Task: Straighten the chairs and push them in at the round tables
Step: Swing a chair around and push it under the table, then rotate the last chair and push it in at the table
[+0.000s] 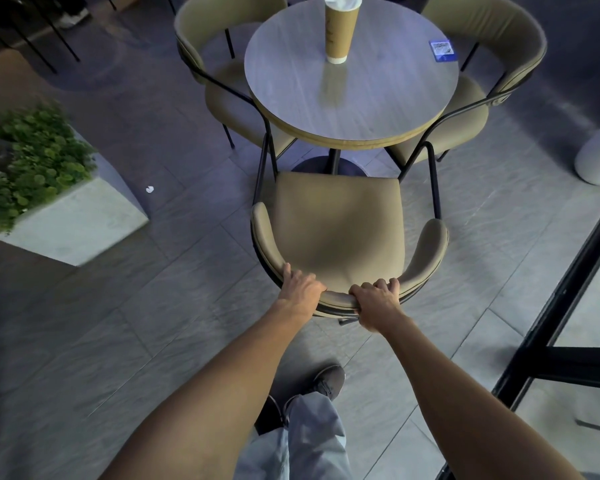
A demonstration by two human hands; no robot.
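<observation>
Both hands gripping the near chair's backrest, seat facing the round table.

The left hand (300,285) and right hand (378,303) are clamping down on the curved back of the near chair (340,230), whose seat front is sitting just short of the round table (352,95). Two more chairs, left chair (201,46) and right chair (492,36), are tucked partly under it, and a paper cup (340,29) is standing on top.

My chair (338,230), tan-cushioned on a black frame, stands upright facing the round table (352,81), seat clear of its edge. Two matching chairs (222,98) (478,95) sit tucked beneath it.
</observation>
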